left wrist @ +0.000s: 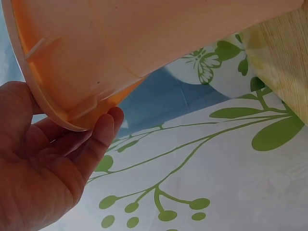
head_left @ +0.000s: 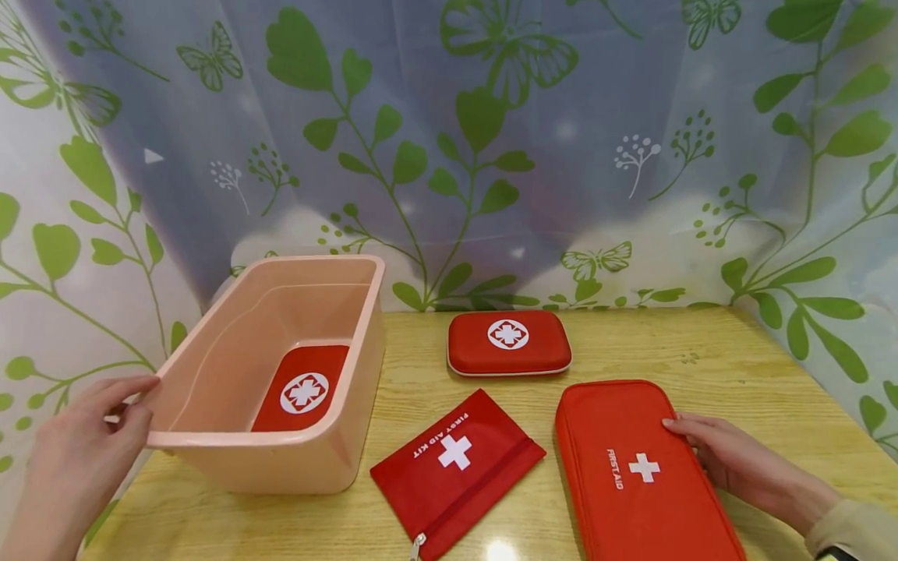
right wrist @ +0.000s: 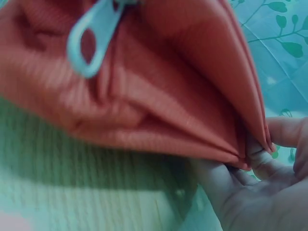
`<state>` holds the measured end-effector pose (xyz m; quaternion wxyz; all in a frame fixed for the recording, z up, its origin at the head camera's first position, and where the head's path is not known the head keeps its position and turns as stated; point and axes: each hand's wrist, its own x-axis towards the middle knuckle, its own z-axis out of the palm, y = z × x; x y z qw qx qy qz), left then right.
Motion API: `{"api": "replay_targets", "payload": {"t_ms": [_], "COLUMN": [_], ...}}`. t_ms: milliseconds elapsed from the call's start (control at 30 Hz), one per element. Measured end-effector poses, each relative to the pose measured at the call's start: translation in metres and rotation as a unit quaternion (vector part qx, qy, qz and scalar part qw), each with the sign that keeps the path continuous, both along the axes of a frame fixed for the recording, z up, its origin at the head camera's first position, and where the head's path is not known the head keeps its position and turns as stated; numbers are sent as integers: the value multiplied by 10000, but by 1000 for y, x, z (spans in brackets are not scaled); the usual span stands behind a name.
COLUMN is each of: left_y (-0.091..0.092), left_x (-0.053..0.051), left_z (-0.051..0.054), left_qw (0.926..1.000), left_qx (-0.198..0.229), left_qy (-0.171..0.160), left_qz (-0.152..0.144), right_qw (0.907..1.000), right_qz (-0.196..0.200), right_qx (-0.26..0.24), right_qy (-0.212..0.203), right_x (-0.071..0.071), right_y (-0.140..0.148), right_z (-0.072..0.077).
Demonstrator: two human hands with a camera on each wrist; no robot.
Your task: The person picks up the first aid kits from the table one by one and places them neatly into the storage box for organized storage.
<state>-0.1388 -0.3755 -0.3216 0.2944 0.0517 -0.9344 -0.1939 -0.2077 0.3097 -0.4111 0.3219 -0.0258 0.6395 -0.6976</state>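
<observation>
My left hand (head_left: 91, 448) grips the near left corner of a peach plastic bin (head_left: 361, 436); in the left wrist view the fingers curl under its rim (left wrist: 72, 126). Inside the bin lies a red case (head_left: 281, 405) with a white round emblem. My right hand (head_left: 744, 463) holds the right side of a red first aid bag (head_left: 631, 514), thumb on top and fingers beneath. The right wrist view shows the bag's folded fabric side (right wrist: 159, 101) and a pale zipper pull (right wrist: 94, 41); the bag's edge there appears raised off the table.
Between bin and bag, a flat red first aid pouch (head_left: 449, 467) with a zipper lies at an angle on the wooden table (head_left: 414, 351). Behind it sits a red hard case (head_left: 466, 343). A leaf-patterned curtain (head_left: 603, 101) hangs along the table's back and sides.
</observation>
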Motion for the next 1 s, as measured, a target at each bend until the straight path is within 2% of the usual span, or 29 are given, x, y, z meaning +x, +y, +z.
{"api": "replay_targets", "payload": {"t_ms": [467,733,1000], "left_y": [-1,-1,0], "left_x": [0,0,0], "left_z": [0,0,0], "left_qw": [9999,9999,9998], "left_qx": [-49,-12,22], "left_qy": [-88,-128,-173], "left_qz": [17,45,24], "right_qw": [9995,9991,9988], "right_qz": [-227,-409,-495], "right_qx": [-153,54,-3], "right_qy": [-123,-33,66], "right_x": [3,4,6], "right_y": [-3,-9,-18], "right_z": [5,9,16]}}
